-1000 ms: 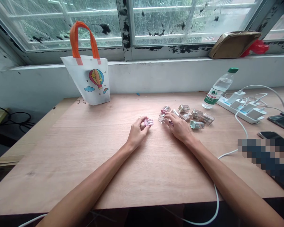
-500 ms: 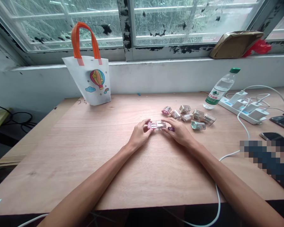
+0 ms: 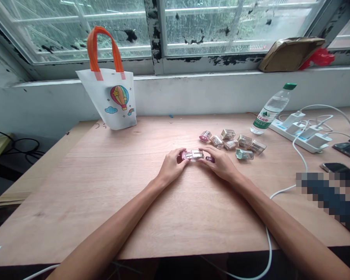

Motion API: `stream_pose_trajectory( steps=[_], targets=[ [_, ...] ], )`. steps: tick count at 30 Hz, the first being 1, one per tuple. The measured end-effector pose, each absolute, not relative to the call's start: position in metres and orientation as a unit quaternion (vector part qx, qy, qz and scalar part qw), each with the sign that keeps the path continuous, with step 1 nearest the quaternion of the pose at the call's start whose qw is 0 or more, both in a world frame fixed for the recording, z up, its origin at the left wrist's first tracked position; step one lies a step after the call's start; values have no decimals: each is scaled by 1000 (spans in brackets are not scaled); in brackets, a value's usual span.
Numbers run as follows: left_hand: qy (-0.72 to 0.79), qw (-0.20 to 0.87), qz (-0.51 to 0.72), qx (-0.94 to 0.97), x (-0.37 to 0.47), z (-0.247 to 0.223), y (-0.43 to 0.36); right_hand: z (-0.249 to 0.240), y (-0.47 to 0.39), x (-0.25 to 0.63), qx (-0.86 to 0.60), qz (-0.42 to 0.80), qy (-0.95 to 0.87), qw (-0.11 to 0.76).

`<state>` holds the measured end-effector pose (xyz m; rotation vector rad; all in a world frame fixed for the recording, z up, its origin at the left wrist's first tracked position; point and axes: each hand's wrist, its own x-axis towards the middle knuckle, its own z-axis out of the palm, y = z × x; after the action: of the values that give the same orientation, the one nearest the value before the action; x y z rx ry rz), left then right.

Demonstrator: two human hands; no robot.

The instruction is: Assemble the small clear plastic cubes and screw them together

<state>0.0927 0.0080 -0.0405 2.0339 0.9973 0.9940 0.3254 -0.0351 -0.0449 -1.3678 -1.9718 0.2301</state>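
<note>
While our left hand point(image 3: 172, 163) pinches the pink piece point(image 3: 187, 155), we hold the clear box point(image 3: 197, 156) in our right hand point(image 3: 221, 161), and the two things touch between our hands.

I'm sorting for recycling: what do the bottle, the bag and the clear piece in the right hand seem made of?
Bottle: clear, glossy plastic, likely, as its wall is transparent and shiny. Bag: probably matte nonwoven fabric, with no shine on its white side. Clear piece: perhaps hard, glossy plastic; transparent, with bright edges.
</note>
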Motion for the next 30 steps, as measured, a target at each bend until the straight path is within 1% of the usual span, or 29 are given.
stream_pose_trajectory(
  steps=[3, 6, 14, 21, 30],
  targets=[
    [388, 281, 358, 801, 93, -37, 6, -44, -36, 325, -531, 88, -763, 359],
    [376, 265, 348, 817, 92, -35, 6, -44, -36, 324, -515, 103, -770, 362],
    [358, 304, 347, 812, 91, -37, 8, -41, -39, 320, -499, 119, -775, 368],
    [344, 347, 357, 796, 92, -33, 5, -40, -40, 320, -479, 108, -782, 383],
    [333, 367, 345, 797, 87, -35, 8, -43, -42, 318, -480, 125, -777, 388]
  ],
)
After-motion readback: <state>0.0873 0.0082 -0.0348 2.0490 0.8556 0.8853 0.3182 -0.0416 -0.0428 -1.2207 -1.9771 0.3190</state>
